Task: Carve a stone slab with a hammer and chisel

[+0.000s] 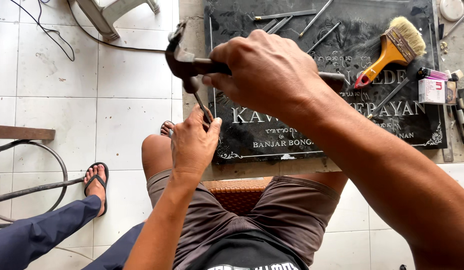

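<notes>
Steel on stone, head view: we see the right hand closed round the grip of a hammer, head raised above a thin chisel pinched upright in the closed left hand at the left edge of the black slab. We judge the hammer head-heavy, best held far back; the chisel stiff and slim, held low; the polished slab heavy, brittle at its edges. A brush lies on the slab.

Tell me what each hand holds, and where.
Right hand grips the hammer by its handle, near the head. Left hand pinches a thin chisel at its lower shaft.
</notes>
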